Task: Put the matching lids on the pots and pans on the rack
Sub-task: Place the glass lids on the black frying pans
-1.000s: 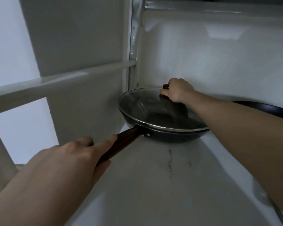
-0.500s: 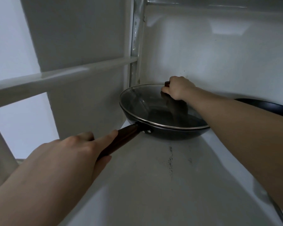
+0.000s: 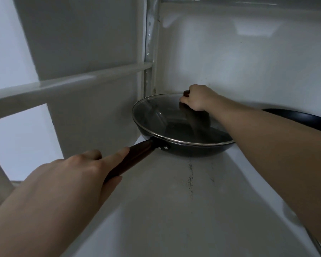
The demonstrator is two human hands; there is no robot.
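Pan (image 3: pixel 191 148): dark, shallow, round body with a long reddish-brown wooden handle (image 3: pixel 132 157) riveted on; it stands on the white rack shelf (image 3: pixel 174 210), back in the left corner by the metal upright (image 3: pixel 149 43).
Lid (image 3: pixel 161 117): clear glass with a thin metal rim, lying flat on the pan, edge to edge.
Left hand (image 3: pixel 70 180): wrapped round the handle, forefinger stretched along its top.
Right hand (image 3: pixel 197 98): curled over the lid's brown knob (image 3: pixel 186 93), grasping it.
Second pan (image 3: pixel 300 117): dark rim, at the right behind the forearm.
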